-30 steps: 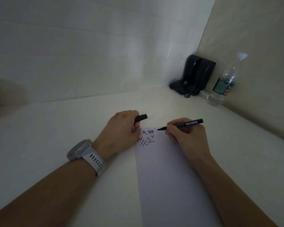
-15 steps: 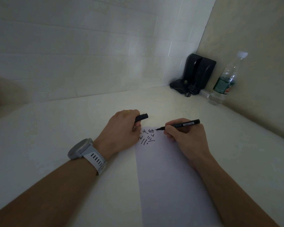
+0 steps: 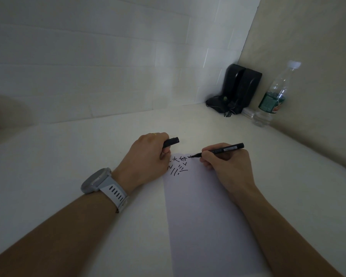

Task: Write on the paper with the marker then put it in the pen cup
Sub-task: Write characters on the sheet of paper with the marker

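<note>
Several characters already sit atop the paper [image 3: 204,216]; right hand [image 3: 228,166] grasps the marker [image 3: 222,149] writing, left hand [image 3: 148,156] clenches its cap [image 3: 171,141], cupping remains.

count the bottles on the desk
1: a clear water bottle with a green label stands upright at the far right against the wall, beside the black holders. None seems hidden.

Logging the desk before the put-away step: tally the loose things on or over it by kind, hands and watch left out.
Marker, in the right hand: 1
Marker cap, in the left hand: 1
Paper: 1
Water bottle: 1
Black items in the corner, too dark to identify: 1 cluster
Total: 5
</note>
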